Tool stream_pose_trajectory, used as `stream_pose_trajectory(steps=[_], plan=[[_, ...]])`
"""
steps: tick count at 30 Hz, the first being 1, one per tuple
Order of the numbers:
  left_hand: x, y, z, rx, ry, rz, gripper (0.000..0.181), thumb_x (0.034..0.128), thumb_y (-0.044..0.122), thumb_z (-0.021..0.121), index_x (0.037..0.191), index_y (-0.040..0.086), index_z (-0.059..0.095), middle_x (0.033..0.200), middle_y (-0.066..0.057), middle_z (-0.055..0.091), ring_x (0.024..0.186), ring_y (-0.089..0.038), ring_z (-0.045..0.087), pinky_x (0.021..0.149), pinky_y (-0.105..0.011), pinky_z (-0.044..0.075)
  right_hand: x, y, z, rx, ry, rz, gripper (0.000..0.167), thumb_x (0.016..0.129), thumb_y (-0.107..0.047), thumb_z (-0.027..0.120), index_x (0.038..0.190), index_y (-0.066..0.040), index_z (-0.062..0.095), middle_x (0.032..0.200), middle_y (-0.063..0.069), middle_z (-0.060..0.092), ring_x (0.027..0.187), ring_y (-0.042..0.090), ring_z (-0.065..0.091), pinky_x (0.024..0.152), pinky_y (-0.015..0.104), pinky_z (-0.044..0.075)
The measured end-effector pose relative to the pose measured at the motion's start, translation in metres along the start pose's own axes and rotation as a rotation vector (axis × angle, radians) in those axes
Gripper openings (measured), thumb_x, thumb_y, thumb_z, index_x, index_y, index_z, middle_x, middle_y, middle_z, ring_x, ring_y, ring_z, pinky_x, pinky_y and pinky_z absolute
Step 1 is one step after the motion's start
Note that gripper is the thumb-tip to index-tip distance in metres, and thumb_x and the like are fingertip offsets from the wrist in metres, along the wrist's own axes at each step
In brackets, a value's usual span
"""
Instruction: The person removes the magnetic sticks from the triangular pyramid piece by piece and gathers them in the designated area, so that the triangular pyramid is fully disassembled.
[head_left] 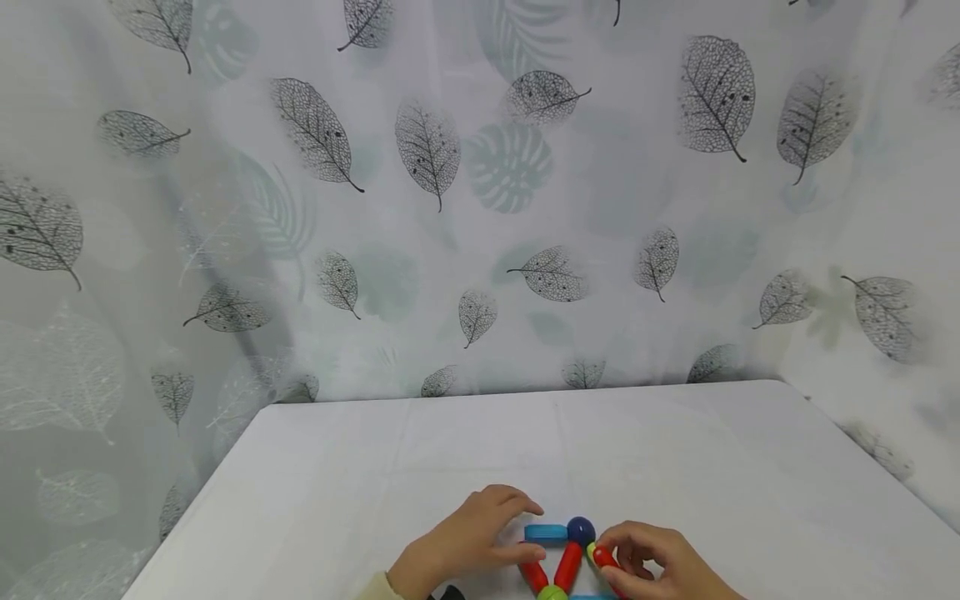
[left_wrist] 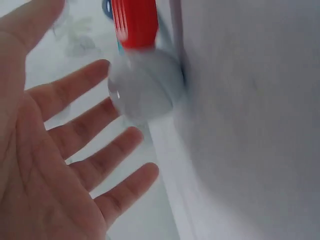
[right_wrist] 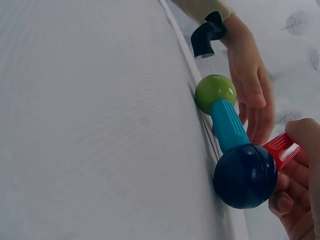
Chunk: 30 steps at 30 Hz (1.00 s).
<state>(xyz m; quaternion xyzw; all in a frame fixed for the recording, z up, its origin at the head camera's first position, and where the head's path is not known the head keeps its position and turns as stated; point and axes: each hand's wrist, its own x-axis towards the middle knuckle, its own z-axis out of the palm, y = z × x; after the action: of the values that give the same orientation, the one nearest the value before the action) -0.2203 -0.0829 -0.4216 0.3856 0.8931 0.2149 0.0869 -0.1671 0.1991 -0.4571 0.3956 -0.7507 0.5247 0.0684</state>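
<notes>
On the white table lies a flat frame of rods and balls. In the head view it shows a dark blue ball point(head_left: 581, 530), a light blue rod point(head_left: 546, 533), red rods point(head_left: 567, 565) and a green ball point(head_left: 552, 592). My right hand point(head_left: 660, 562) pinches a red rod point(head_left: 604, 557) between thumb and fingers; the right wrist view has this red rod point(right_wrist: 282, 151) against a dark blue ball point(right_wrist: 245, 176). My left hand point(head_left: 474, 535) spreads around the frame's left side, its fingers extended beside a whitish ball point(left_wrist: 147, 87) with a red rod point(left_wrist: 135, 22).
The white tabletop point(head_left: 465, 450) stretches back to a leaf-printed curtain point(head_left: 480, 208). In the right wrist view, a teal rod point(right_wrist: 229, 125) links the dark blue ball to a green ball point(right_wrist: 215, 94). A black wrist camera point(right_wrist: 205, 40) sits on the left wrist.
</notes>
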Motion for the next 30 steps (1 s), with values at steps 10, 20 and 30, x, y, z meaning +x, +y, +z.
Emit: stream_pose_trajectory(steps=[10, 20, 30], plan=[[0.000, 0.019, 0.014, 0.055, -0.011, 0.248, 0.046, 0.0903, 0.047, 0.065, 0.131, 0.025, 0.060, 0.137, 0.013, 0.054, 0.121, 0.000, 0.051, 0.097, -0.027, 0.041, 0.001, 0.003, -0.002, 0.040, -0.076, -0.093, 0.043, 0.085, 0.015, 0.062, 0.124, -0.004, 0.061, 0.093, 0.002, 0.062, 0.063, 0.008, 0.051, 0.053, 0.018, 0.047], [0.004, 0.020, 0.018, 0.054, -0.004, 0.228, 0.044, 0.0893, 0.050, 0.065, 0.127, 0.027, 0.063, 0.135, 0.016, 0.055, 0.120, 0.002, 0.051, 0.094, -0.026, 0.041, -0.007, 0.001, -0.017, 0.061, -0.059, 0.117, 0.028, 0.090, 0.005, 0.063, 0.116, -0.003, 0.058, 0.089, 0.002, 0.063, 0.068, 0.011, 0.059, 0.062, 0.024, 0.054], [0.004, 0.022, 0.019, 0.086, 0.018, 0.228, 0.047, 0.0872, 0.055, 0.065, 0.125, 0.028, 0.064, 0.135, 0.016, 0.055, 0.122, 0.002, 0.049, 0.096, -0.027, 0.041, -0.009, 0.000, -0.034, 0.238, -0.172, 0.201, 0.026, 0.092, 0.006, 0.057, 0.117, 0.003, 0.051, 0.104, 0.008, 0.058, 0.085, 0.019, 0.064, 0.075, 0.029, 0.056]])
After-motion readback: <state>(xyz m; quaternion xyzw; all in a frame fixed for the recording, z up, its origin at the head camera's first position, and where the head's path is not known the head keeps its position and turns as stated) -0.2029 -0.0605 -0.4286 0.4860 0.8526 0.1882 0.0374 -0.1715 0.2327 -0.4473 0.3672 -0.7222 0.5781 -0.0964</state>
